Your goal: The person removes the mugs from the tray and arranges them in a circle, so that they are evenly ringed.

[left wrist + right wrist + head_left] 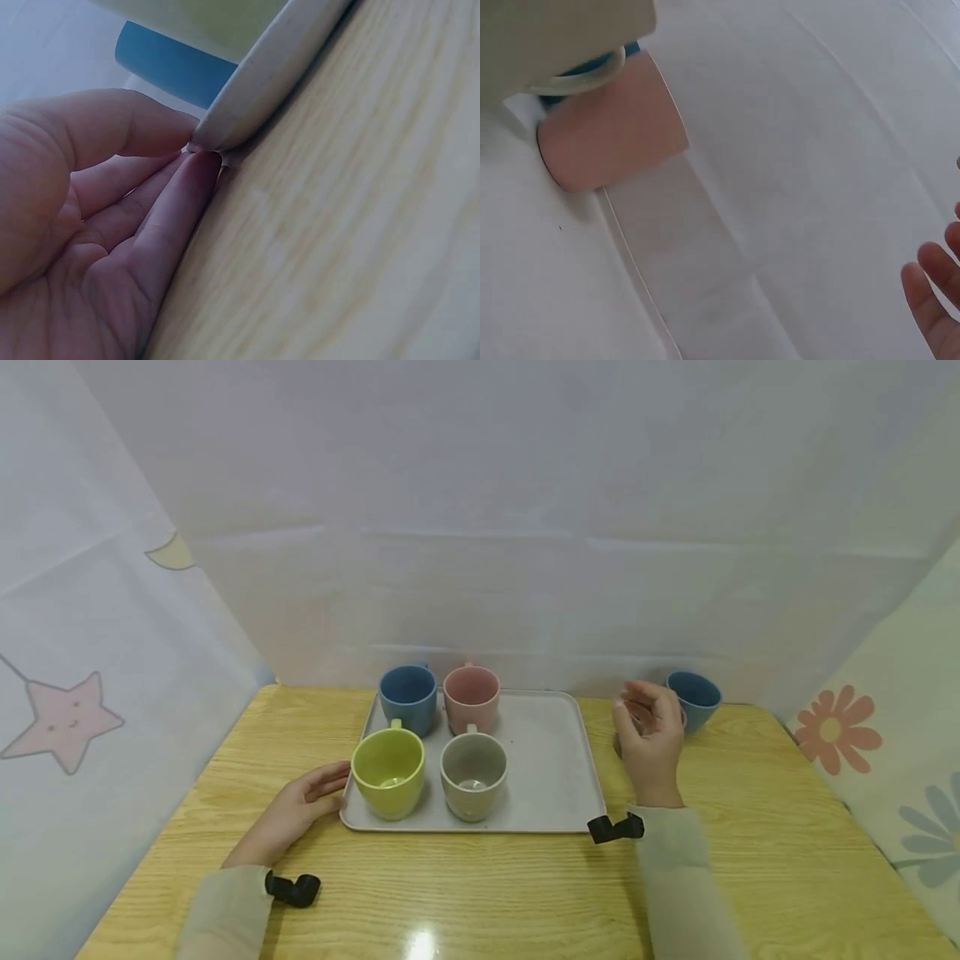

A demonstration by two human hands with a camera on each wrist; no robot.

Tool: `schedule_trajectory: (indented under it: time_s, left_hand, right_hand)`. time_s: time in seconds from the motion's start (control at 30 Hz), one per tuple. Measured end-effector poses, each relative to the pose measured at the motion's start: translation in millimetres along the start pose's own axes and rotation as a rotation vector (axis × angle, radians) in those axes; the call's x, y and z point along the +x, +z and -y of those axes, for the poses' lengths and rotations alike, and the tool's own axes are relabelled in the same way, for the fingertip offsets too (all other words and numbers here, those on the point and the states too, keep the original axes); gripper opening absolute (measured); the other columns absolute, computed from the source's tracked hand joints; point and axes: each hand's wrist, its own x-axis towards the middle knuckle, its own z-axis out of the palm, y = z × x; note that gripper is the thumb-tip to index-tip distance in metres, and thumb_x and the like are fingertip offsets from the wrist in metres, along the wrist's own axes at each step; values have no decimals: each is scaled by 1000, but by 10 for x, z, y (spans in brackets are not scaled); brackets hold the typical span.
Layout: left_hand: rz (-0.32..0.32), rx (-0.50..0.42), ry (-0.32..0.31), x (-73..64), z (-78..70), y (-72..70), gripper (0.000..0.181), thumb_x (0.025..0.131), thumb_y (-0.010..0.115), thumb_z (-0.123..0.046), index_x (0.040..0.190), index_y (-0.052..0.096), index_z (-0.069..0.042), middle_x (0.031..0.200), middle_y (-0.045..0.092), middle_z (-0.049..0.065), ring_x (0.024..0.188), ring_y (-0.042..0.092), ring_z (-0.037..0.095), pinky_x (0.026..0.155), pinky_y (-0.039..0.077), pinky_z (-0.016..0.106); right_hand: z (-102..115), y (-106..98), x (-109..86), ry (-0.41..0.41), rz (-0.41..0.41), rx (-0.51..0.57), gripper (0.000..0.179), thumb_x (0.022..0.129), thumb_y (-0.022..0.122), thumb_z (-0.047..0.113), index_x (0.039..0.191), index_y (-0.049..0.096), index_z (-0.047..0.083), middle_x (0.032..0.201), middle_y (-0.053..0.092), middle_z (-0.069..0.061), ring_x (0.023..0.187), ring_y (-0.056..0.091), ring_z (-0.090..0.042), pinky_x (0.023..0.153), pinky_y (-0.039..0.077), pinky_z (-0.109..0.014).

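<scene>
My left hand (296, 806) is at the tray's left edge, and the left wrist view shows thumb and fingers pinching the rim of the white tray (240, 105). On the tray (551, 760) stand a yellow cup (390, 772), a grey cup (474, 777), a blue cup (408, 693) and a pink cup (472, 693). My right hand (648, 735) is raised right of the tray, its fingers loosely bent. Behind it a pinkish thing, mostly hidden, sits beside another blue cup (696, 697). In the right wrist view, the fingers (934, 300) touch nothing visible.
The wooden table (495, 902) runs up to a pale cloth backdrop (480, 527) at the back, with more printed cloth at both sides. Bare tray surface lies right of the pink and grey cups.
</scene>
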Motion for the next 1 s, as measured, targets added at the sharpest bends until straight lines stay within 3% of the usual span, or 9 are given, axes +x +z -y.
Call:
schedule_trajectory:
  time_s: [0.1,0.23,0.5,0.63,0.83,1.0]
  left_hand:
    - [-1,-11,-1,5,-5,18,65,100,67,-20,155,37,-3,152,46,22,142,40,37,95,43,13]
    - [16,-24,19,19,-15,41,67,99,67,-19,155,36,-1,152,45,24,142,39,39,96,43,13]
    - [2,-8,-5,24,-6,31,66,99,67,-20,155,37,-2,153,45,23,142,41,36,95,44,13]
    - [0,-13,-15,14,-10,10,67,99,68,-22,156,37,-3,153,45,22,143,39,37,95,43,12]
    - [-3,-13,-15,11,-9,-6,68,99,69,-23,156,37,-3,153,44,22,143,38,37,95,43,12]
    - [-5,-11,-12,14,-4,0,68,99,68,-21,155,37,-3,153,45,23,143,38,37,95,43,12]
  right_hand:
    - [46,98,-45,17,112,102,32,86,59,-24,118,56,-23,112,50,-32,103,58,-24,92,52,-21]
    - [81,215,-124,66,236,188,37,86,63,-22,123,57,-19,117,53,-24,105,58,-27,94,53,-26]
    - [47,418,-265,320,618,242,65,91,73,-3,149,44,3,147,47,-13,131,48,-40,107,45,-48]
    - [21,504,-333,362,763,214,77,87,80,5,153,40,11,151,44,-11,137,42,-40,110,43,-47]
    - [8,630,-456,420,869,248,88,83,85,9,155,36,11,152,43,-17,139,41,-34,112,41,-49]
    - [23,714,-545,467,896,253,94,79,89,14,156,34,6,152,44,-11,138,43,-29,113,39,-48]
